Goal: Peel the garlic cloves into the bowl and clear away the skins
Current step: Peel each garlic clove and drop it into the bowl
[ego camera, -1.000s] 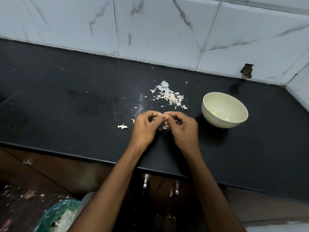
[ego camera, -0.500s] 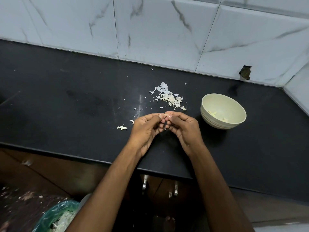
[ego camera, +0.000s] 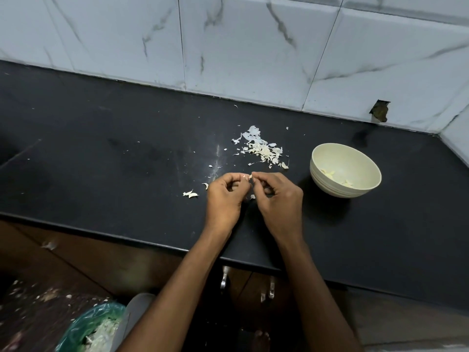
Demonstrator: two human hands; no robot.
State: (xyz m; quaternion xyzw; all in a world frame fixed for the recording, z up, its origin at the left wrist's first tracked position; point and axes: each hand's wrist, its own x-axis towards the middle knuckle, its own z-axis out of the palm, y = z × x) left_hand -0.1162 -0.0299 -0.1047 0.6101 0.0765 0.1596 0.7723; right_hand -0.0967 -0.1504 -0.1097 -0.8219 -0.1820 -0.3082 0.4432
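- Left hand [ego camera: 224,196]: over the middle of the black tabletop [ego camera: 101,158], fingers curled, thumb and forefinger tips pinching a small pale garlic clove [ego camera: 247,177] at their far end.
- Right hand [ego camera: 278,199]: just beside the left hand at its 3 o'clock, fingers likewise curled, fingertips meeting the same garlic clove from the opposite side; both hands hold it between them.
- Garlic clove: only a small pale part shows between the fingertips; how much skin remains on it cannot be told.
- Skin pile [ego camera: 262,149]: heap of whitish papery skins on the tabletop, at 12 o'clock from the hands and near them, with scattered flakes around it.
- Loose skin pieces [ego camera: 190,194]: on the tabletop at 9 o'clock from the left hand, just beside it.
- Bowl [ego camera: 327,179]: cream, upright, at 3 o'clock from the right hand, apart from it; a few pale peeled cloves [ego camera: 328,173] lie inside.
- Tiled wall [ego camera: 241,47]: white marbled tiles along the far edge of the tabletop.
- Green bag [ego camera: 76,334]: on the floor at 7 o'clock, holding pale scraps.
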